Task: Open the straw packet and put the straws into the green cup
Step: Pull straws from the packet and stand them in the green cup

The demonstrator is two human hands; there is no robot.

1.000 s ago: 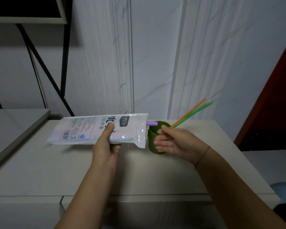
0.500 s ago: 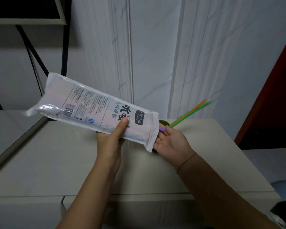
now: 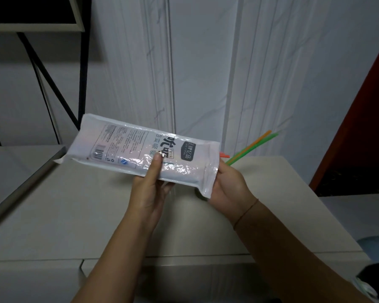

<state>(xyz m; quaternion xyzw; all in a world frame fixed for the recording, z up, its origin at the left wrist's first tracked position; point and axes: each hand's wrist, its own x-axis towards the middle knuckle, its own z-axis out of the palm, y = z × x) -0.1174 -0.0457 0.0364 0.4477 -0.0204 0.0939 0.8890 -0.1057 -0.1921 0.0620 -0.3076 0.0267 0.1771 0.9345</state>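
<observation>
Straw extraction: packet open, held over table.
Left hand pinches it mid-body; fingers of right hand hidden at its mouth, where a red straw protrudes. Next: draw that out, into the hidden cup.

I see the straw packet above the worktop, tilted down to the right; the left hand is under its middle, the right hand at its right end; two straws slant up behind that hand, right of the packet.
</observation>
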